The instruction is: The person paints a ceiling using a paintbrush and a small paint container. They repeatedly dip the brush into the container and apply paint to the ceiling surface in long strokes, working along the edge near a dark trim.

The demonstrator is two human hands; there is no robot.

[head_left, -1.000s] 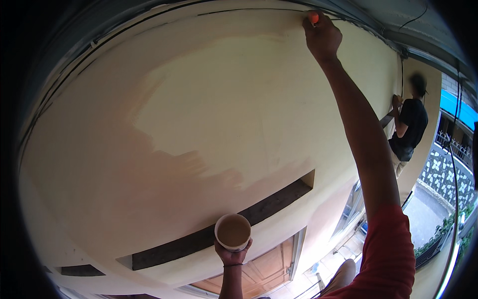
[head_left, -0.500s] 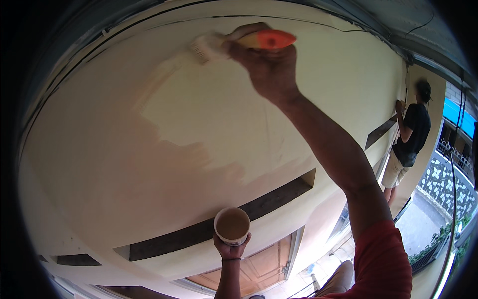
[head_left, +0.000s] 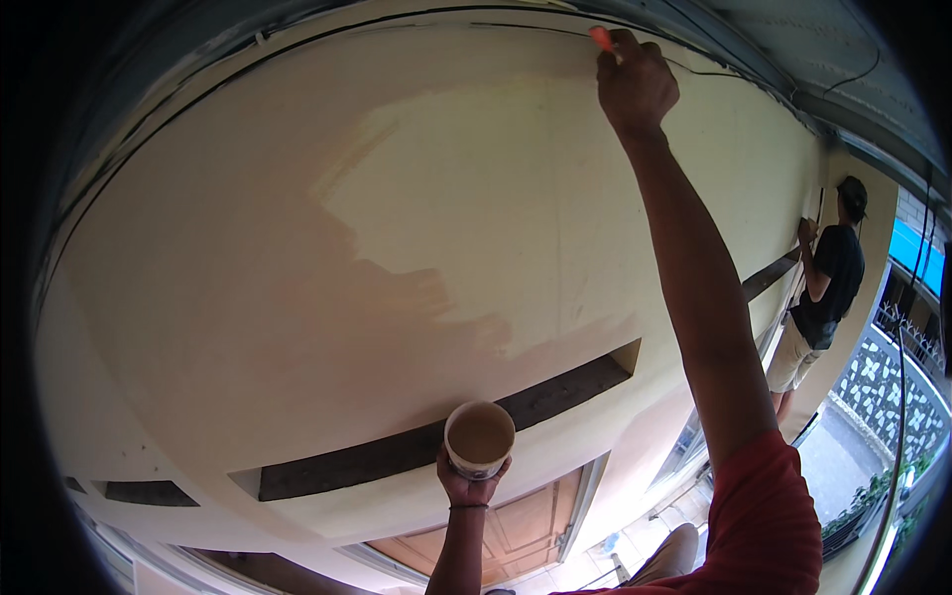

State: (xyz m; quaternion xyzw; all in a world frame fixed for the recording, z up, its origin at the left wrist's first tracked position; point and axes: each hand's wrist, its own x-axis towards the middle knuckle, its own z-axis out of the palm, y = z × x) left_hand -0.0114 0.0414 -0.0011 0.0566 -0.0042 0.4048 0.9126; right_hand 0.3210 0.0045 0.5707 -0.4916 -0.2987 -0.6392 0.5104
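High up at the top of the wall, my right hand (head_left: 640, 87) is closed round a paintbrush, whose orange-red handle end (head_left: 601, 39) sticks out to the left; its bristles are hidden. Below, my left hand (head_left: 474, 484) grips a round tub (head_left: 480, 466) of beige-pink paint (head_left: 481, 432) from underneath, holding it upright in front of a dark wall slot (head_left: 372, 466). Ahead stands a wall (head_left: 496, 198), pinkish fresh paint (head_left: 288, 278) at its left and lower parts, a paler cream patch (head_left: 476, 188) in the middle.
Black cables (head_left: 327, 35) run along the wall's top edge, under a grey roof (head_left: 833, 69). Below the slot is a brown wooden door (head_left: 506, 531). Off to the right, another person (head_left: 831, 278) in a dark shirt faces the wall, near a hanging dark cable (head_left: 900, 397).
My right hand has swung right and up along the wall with the paintbrush, turning its handle end to the left. In my left hand, the tub has shifted slightly right.
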